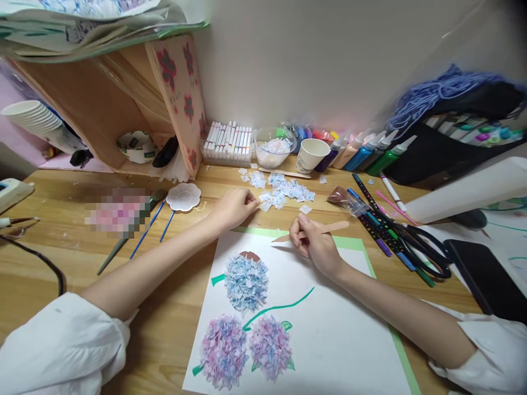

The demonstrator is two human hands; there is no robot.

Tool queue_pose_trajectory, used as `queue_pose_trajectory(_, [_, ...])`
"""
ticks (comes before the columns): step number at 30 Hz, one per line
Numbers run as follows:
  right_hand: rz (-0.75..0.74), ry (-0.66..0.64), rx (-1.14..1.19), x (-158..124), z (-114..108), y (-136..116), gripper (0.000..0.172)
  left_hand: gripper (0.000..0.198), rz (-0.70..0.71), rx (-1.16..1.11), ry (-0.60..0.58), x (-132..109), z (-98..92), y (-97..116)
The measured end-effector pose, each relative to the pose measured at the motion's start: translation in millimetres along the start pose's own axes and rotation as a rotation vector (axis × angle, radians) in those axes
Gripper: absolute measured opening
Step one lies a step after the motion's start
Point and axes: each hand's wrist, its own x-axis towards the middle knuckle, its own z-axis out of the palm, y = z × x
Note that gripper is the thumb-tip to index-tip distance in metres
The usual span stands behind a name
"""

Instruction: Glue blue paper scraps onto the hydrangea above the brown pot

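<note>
My right hand (319,247) grips a flat wooden craft stick (337,226), its pointed end over the top of a white sheet of paper (337,329). My left hand (236,209) rests beyond the sheet's top left edge with fingers pinched, at the edge of a loose heap of small pale blue paper squares (284,189). Whatever its fingertips hold is hidden. On the sheet are a blue ruffled paper flower (246,282) with a bare brown patch (250,256) at its top, two pink-purple flowers (224,351), and a curved green stem line (284,307).
Behind the scraps stand a marker box (228,144), a clear bowl (274,148), a paper cup (312,154) and paint bottles (362,153). Right are pens, black scissors (424,247) and a phone (486,280). Left lie brushes (148,230) and a flower-shaped palette (183,197).
</note>
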Motion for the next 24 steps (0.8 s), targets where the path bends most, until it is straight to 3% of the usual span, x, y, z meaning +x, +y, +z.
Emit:
queue_pose_trajectory(5, [0.009, -0.005, 0.039, -1, 1, 4, 0.054, 0.021, -0.016, 0.021, 0.015, 11, 17.0, 7])
queue_pose_trajectory(8, [0.001, -0.005, 0.052, -1, 0, 2, 0.053, 0.019, -0.023, -0.014, 0.004, 8, 16.5, 5])
queue_pose_trajectory(15, [-0.046, -0.045, 0.082, -4, 0, 0, 0.053, 0.025, -0.132, -0.334, -0.301, -19, -14.8, 3])
queue_pose_trajectory(19, [-0.064, -0.049, 0.082, -6, 0, 3, 0.053, 0.019, -0.173, -0.283, -0.282, -28, -21.8, 10])
queue_pose_trajectory(24, [-0.070, -0.038, 0.096, -6, -1, 6, 0.053, 0.024, -0.104, -0.139, -0.230, -21, -13.0, 15])
